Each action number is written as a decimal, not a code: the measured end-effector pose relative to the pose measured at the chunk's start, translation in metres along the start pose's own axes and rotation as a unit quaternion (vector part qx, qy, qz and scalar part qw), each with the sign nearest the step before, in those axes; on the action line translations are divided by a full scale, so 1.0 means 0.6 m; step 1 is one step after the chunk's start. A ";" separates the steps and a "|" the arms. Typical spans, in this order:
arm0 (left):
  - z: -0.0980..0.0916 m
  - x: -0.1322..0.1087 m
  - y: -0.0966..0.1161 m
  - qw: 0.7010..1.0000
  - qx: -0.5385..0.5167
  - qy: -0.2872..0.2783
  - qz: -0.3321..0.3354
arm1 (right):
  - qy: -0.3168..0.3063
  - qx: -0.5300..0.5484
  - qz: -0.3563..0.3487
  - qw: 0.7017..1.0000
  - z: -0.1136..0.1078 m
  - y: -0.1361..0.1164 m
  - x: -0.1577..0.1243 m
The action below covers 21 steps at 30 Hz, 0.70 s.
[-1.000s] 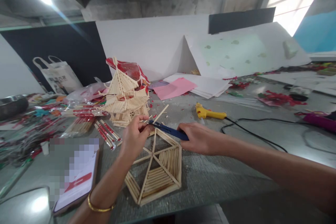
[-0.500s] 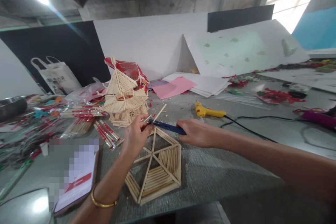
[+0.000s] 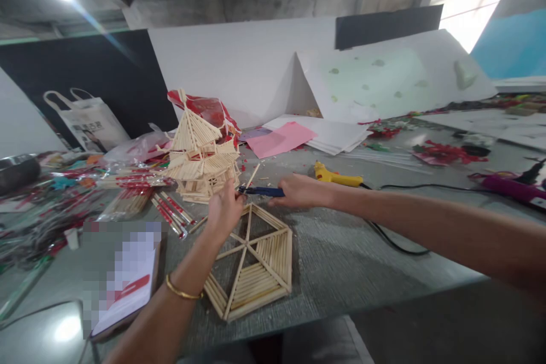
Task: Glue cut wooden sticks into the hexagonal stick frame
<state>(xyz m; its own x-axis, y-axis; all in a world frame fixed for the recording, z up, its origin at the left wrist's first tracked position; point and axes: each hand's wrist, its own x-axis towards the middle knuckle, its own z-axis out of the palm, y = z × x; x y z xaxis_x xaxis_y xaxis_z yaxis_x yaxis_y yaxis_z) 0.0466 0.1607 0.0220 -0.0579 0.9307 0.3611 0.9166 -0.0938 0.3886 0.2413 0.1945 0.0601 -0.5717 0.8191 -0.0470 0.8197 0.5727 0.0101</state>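
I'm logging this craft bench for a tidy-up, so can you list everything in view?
hexagonal stick panel: one, pale wood, flat near the table's front edge
stick tower: one, pale wood, behind the panel
blue tool: one, above the panel's far edge
loose stick: one, pale, at the tool's tip
glue gun: one, yellow, table centre
pink paper: one sheet, behind
tote bag: one, white, left rear
left hand: pinching the stick
right hand: gripping the tool

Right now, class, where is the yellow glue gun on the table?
In the head view, the yellow glue gun lies on the grey table right of centre, just behind the right hand, with the pink paper farther back.
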 end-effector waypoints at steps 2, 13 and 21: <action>0.002 0.002 0.000 1.000 0.016 -0.005 -0.004 | -0.009 0.001 -0.009 1.000 0.005 0.002 0.016; -0.003 0.008 -0.014 0.997 0.060 -0.035 -0.024 | -0.055 0.000 -0.049 0.997 0.025 -0.002 0.064; -0.010 0.011 -0.020 0.998 0.025 -0.019 -0.048 | -0.053 0.007 -0.023 0.998 0.013 0.010 0.070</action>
<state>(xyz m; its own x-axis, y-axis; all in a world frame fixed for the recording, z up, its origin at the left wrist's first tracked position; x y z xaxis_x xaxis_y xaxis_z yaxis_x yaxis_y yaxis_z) 0.0331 0.1660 0.0247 -0.1320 0.9472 0.2921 0.9264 0.0131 0.3762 0.2223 0.2322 0.0504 -0.6022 0.7836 -0.1524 0.7936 0.6083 -0.0080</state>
